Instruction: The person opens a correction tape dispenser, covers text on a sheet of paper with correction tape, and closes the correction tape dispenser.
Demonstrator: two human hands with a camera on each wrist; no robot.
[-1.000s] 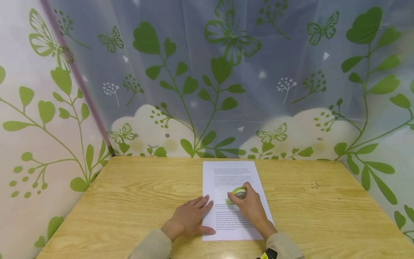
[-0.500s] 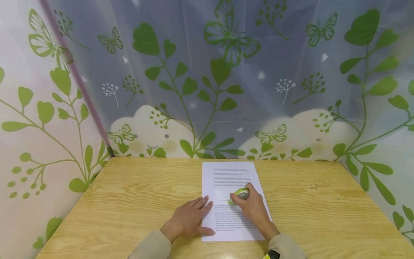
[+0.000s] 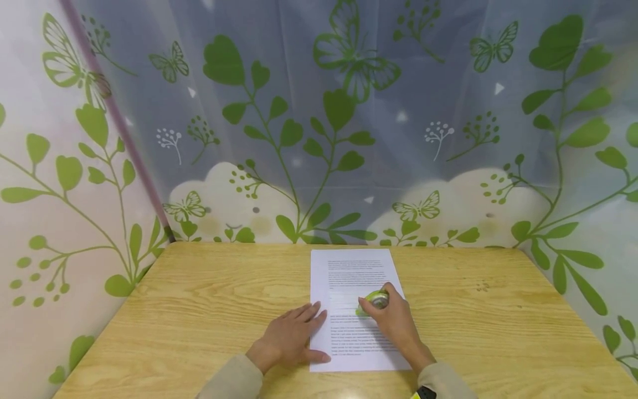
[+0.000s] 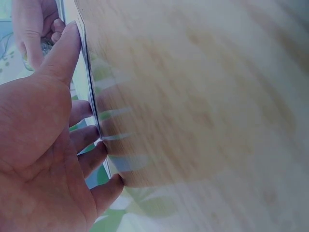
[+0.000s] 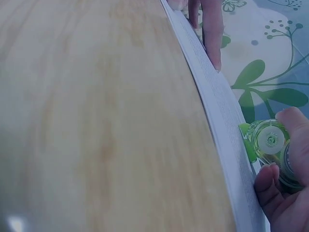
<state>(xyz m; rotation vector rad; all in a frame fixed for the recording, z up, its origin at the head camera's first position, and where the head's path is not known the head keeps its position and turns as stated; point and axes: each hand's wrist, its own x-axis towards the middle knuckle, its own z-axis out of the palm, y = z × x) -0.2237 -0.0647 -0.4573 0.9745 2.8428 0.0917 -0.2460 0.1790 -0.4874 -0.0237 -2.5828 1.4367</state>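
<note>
A white printed sheet (image 3: 369, 343) lies on the wooden table, and the right wrist view suggests a thin stack of paper. My left hand (image 3: 289, 335) rests spread along its left edge, thumb and fingertips on the paper. A green see-through correction tape dispenser (image 3: 377, 300) is pinched between thumb and fingers of my right hand (image 3: 399, 321). Its green tip is down at the paper, in a pale gap between two printed paragraphs. The right wrist view shows the dispenser's round reel (image 5: 270, 140); the left wrist view shows my left palm (image 4: 38, 145) and its fingertips at the paper edge.
The wooden table (image 3: 214, 277) extends to both sides of the sheet. Behind it hangs a curtain (image 3: 279, 138) printed with green leaves and butterflies, meeting the table's back edge. A dark watch-like band (image 3: 426, 392) shows at my right cuff.
My right hand has slid a little to the right across the paper with the correction tape dispenser. My left hand has stayed in place on the sheet.
</note>
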